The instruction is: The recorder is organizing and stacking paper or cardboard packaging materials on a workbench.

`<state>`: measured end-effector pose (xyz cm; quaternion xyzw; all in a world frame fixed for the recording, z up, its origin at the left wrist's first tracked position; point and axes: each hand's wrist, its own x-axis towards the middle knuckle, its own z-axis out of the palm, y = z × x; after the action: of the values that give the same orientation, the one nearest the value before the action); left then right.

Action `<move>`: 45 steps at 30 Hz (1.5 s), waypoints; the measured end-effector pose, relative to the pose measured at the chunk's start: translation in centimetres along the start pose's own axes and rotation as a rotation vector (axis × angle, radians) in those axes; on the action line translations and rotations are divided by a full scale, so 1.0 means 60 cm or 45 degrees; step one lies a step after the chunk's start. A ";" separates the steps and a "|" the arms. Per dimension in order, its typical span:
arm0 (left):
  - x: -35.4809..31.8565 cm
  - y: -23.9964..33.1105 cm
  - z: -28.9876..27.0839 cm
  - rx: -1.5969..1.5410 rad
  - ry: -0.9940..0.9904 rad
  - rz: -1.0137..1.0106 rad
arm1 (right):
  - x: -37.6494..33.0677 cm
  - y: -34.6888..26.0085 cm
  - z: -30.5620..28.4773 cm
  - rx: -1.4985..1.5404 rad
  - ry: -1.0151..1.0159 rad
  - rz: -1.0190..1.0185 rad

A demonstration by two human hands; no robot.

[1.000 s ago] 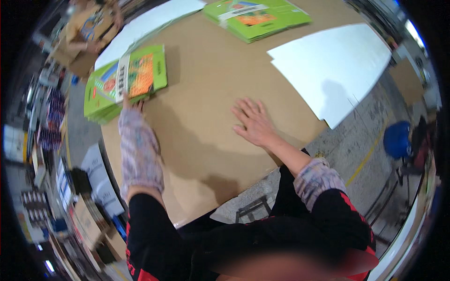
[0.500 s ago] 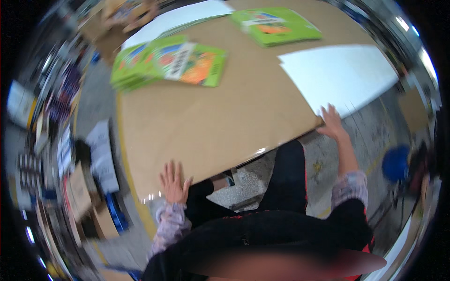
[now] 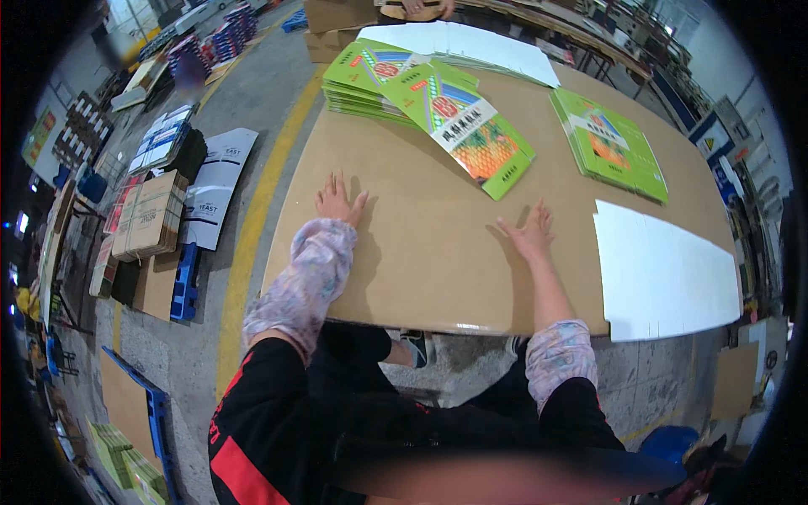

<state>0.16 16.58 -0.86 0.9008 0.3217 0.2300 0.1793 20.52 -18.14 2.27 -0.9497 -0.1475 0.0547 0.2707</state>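
Both my hands are over the brown-covered table, holding nothing. My left hand is at the table's left side, fingers spread, below a stack of flat green printed cartons. My right hand is near the middle, fingers apart, just below a green carton with an orange fruit picture that slants off the stack. To the right of that hand lie white flat sheets, which overhang the near edge. A second stack of green cartons sits farther back on the right.
More white sheets lie along the far edge, where another person's hands show. Left of the table, a yellow line crosses the floor, beside tied brown cardboard and a blue pallet. A blue stool stands at lower right.
My hands have moved from the table's near edge inward over its surface, and closer together. The view has shifted, showing more of the far side. A carton now slants out from the left stack.
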 end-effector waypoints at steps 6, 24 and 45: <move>0.105 0.043 0.024 0.329 -0.047 -0.140 | 0.092 -0.182 0.061 -0.437 0.341 -0.618; 0.154 -0.017 0.008 0.004 0.058 -0.199 | 0.306 -0.421 -0.037 -0.295 0.835 -1.328; 0.181 -0.020 0.017 0.024 0.060 -0.104 | -0.012 0.148 -0.182 -0.869 0.011 0.157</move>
<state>7.57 24.47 0.99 0.8829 0.3646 0.2405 0.1724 24.09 -31.01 6.85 -0.9929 -0.0983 0.0144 -0.0657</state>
